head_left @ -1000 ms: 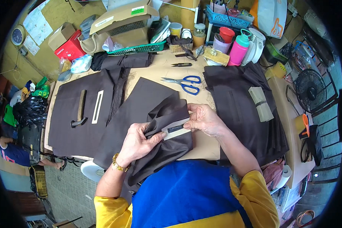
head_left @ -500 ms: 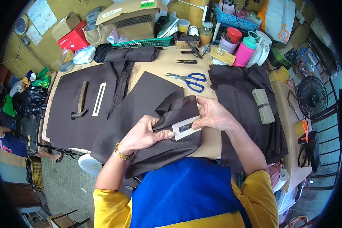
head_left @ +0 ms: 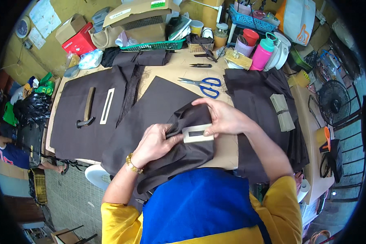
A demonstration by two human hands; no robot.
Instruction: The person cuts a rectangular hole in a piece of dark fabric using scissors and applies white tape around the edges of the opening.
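Head view: one camera, looking down.
Left hand (head_left: pixel 156 142): grip closed, pinching the dark brown fabric piece (head_left: pixel 183 152) at its left fold.
Right hand (head_left: pixel 223 118): fingers pressing down on the pale rectangular slotted cardboard template (head_left: pixel 197 133).
Template: lies on the fabric, between both hands, long axis left–right; right hand nearer.
Surface (head_left: pixel 227 148): blue-handled scissors (head_left: pixel 203 84) lie beyond, well apart.

cream template (head_left: pixel 197 133) now flat atop folded fabric (head_left: pixel 183 152)

The person wears yellow sleeves, a blue apron (head_left: pixel 199 203) and a gold wristwatch (head_left: pixel 133 163).
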